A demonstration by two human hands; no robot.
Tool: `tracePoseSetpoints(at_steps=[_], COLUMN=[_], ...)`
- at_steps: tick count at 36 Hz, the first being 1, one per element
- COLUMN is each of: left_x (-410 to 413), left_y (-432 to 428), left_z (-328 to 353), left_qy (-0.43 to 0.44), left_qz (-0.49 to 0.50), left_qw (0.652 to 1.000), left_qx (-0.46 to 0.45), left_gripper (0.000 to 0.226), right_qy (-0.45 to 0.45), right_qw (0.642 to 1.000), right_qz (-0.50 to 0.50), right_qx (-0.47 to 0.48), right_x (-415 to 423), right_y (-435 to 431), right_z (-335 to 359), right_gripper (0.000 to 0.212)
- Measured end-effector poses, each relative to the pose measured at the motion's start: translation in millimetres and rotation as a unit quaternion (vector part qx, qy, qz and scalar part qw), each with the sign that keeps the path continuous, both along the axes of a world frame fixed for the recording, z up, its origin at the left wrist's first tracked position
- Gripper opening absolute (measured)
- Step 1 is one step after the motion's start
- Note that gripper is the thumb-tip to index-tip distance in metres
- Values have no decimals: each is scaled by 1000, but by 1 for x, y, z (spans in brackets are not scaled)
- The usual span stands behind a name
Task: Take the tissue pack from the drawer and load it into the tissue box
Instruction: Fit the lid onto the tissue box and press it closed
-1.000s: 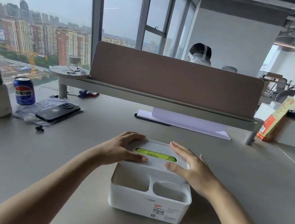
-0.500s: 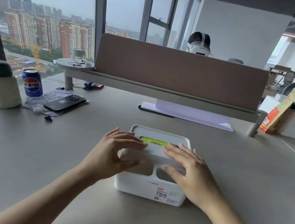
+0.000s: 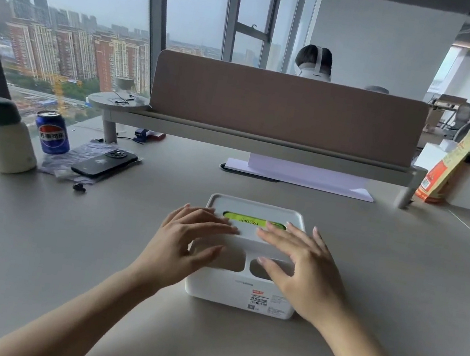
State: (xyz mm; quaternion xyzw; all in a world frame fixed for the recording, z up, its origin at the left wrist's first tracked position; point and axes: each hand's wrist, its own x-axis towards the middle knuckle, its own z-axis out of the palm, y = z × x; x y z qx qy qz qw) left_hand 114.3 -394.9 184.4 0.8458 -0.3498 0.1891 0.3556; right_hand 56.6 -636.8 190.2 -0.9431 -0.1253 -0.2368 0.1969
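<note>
Both hands had slid back toward the person over the last second. Earlier they lay flat on the lid; now the left hand [image 3: 185, 241] and right hand [image 3: 299, 266] hovered with fingers spread and loose, grasping nothing, thumbs over the two front compartments. The white tissue box [image 3: 239, 290] sat on the desk [image 3: 369, 262] with its lid seated. The green tissue pack [image 3: 247, 219] showed through the slot, already inside. I judged the loading done, bar drawing a first sheet up.
</note>
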Motion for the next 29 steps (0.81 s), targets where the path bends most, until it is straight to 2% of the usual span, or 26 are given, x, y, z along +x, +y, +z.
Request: tracePoseSetpoints(at_steps=[2, 4, 9, 12, 20, 25, 29], left_x=[0, -2, -6, -4, -2, -8, -19], left_y=[2, 6, 21, 23, 20, 22, 22], left_z=[-1, -2, -13, -19, -22, -18, -20], left_qy=[5, 18, 125, 170, 155, 191, 248], left_qz=[-3, -15, -42, -52, -53, -37, -46], left_qw=[1000, 1000, 989, 979, 982, 976, 956], left_qx=[7, -2, -70, -94, -92, -95, -149], left_gripper=[34, 42, 78, 78, 65, 75, 80], right_qy=[2, 5, 10, 59, 94, 115, 141], right_qw=[1000, 998, 988, 979, 965, 966, 955], right_qz=[8, 13, 13, 47, 70, 58, 57], right_qx=[10, 59, 152, 190, 234, 225, 256], right_x=[-3, -6, -12, -16, -19, -21, -23], right_y=[-1, -4, -28, -36, -35, -34, -30], right_z=[-1, -4, -17, -18, -16, -10, -11], right_gripper=[52, 56, 71, 70, 61, 71, 73])
